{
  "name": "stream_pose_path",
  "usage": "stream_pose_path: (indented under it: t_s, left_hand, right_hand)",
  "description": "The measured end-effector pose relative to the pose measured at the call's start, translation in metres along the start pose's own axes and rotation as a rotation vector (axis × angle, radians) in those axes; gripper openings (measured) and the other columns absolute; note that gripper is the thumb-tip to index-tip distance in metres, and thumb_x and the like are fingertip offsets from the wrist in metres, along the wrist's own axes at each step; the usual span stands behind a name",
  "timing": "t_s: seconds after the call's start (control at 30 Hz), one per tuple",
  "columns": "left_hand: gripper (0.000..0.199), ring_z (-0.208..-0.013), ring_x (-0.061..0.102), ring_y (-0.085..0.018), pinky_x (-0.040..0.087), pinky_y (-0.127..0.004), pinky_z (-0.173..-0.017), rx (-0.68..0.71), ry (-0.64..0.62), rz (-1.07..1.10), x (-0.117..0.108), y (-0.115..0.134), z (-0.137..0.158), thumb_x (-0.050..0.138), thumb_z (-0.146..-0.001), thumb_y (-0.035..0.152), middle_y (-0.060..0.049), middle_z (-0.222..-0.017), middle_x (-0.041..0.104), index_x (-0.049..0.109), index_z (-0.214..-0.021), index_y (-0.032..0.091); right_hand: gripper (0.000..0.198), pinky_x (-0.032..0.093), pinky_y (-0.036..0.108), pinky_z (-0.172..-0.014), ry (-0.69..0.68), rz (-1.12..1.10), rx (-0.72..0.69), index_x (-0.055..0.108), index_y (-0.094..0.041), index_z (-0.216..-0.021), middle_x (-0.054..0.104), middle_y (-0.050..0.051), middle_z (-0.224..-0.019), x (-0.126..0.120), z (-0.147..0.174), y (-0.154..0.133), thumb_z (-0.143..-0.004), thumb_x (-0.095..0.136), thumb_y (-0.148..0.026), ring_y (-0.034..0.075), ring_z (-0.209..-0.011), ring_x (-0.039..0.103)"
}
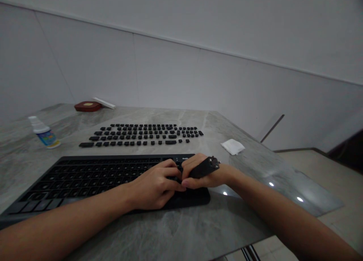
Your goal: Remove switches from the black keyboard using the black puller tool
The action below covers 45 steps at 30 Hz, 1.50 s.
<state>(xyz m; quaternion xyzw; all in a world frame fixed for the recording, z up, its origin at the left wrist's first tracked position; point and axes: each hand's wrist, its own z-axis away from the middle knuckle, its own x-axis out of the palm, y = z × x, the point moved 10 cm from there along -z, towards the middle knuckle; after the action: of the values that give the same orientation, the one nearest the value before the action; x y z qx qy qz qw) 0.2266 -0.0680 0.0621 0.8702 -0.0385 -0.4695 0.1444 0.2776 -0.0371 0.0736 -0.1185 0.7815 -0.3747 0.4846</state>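
Observation:
A black keyboard [93,174] lies in front of me, its keycaps off over most of its area, with a few wide keys left along the lower-left edge. In my right hand [195,162], closed over the keyboard's right end, is a black boxy-handled tool [203,168]; its working tip is hidden by my fingers. My left hand [154,186] rests across the right part of the keyboard, fingers curled in and meeting my right fingertips. Whatever lies between the left fingers is out of sight. Behind the keyboard, loose black keycaps [171,142] are laid out in rows.
On the left stands a white spray bottle [47,134] with a blue label. A red-brown case [87,106] and a white flat strip [104,102] lie near the wall. To the right is a folded white cloth or tissue [233,146], close to the slanting table edge.

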Motion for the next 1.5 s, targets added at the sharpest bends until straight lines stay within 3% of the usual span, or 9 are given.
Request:
stream_pose_path:
  t_s: [0.27,0.53,0.77,1.03,1.33,1.5]
  left_hand:
    - [0.024,-0.08,0.055,-0.017,0.049,-0.039,-0.089,0.081,0.043,0.009,-0.003,0.009,-0.001,0.047,-0.079,-0.001,-0.004,-0.082,0.068,0.064,-0.079,0.016]
    - [0.035,-0.091,0.055,-0.022,0.05,-0.039,-0.085,0.059,0.05,0.002,-0.003,0.007,0.001,0.049,-0.081,-0.002,-0.006,-0.099,0.073,0.069,-0.105,0.014]
    - [0.034,-0.087,0.054,-0.021,0.05,-0.039,-0.082,0.081,0.044,-0.004,-0.002,0.009,0.001,0.049,-0.081,-0.001,-0.007,-0.1,0.073,0.07,-0.104,0.014]
    - [0.035,-0.092,0.053,-0.023,0.052,-0.039,-0.083,0.019,0.01,-0.018,-0.001,0.004,0.0,0.05,-0.084,0.004,-0.01,-0.102,0.069,0.068,-0.112,0.014]
    - [0.031,-0.096,0.053,-0.022,0.051,-0.04,-0.088,-0.009,-0.018,-0.021,0.003,-0.002,0.003,0.052,-0.082,0.004,-0.011,-0.104,0.064,0.069,-0.106,0.013]
    - [0.032,-0.095,0.053,-0.023,0.051,-0.04,-0.085,-0.026,-0.026,-0.042,0.004,-0.003,0.003,0.052,-0.082,0.004,-0.011,-0.105,0.064,0.07,-0.107,0.014]
  right_hand:
    - [0.034,0.043,0.022,-0.066,-0.018,0.093,-0.119,0.066,-0.013,-0.078,0.058,0.002,-0.076,0.004,-0.003,-0.012,-0.093,0.059,-0.043,0.011,-0.07,0.054]
    - [0.03,0.04,0.022,-0.063,-0.133,0.245,-0.022,0.069,-0.014,-0.083,0.058,0.003,-0.077,-0.004,0.006,-0.002,-0.094,0.058,-0.039,0.01,-0.066,0.052]
    - [0.029,0.034,0.021,-0.057,-0.178,0.371,-0.026,0.071,-0.016,-0.082,0.053,0.0,-0.071,-0.002,0.011,-0.011,-0.094,0.057,-0.039,0.008,-0.062,0.047]
    - [0.028,0.027,0.023,-0.053,-0.177,0.525,-0.045,0.059,-0.015,-0.069,0.048,-0.002,-0.068,0.005,0.01,-0.022,-0.093,0.056,-0.028,0.008,-0.058,0.04]
    - [0.025,0.03,0.022,-0.055,-0.141,0.535,0.088,0.06,-0.015,-0.07,0.051,-0.001,-0.068,-0.016,0.012,0.01,-0.091,0.056,-0.026,0.008,-0.059,0.044]
    - [0.032,0.03,0.023,-0.056,-0.191,0.511,0.062,0.061,-0.015,-0.065,0.051,-0.001,-0.064,-0.009,0.012,0.005,-0.091,0.058,-0.034,0.009,-0.058,0.044]
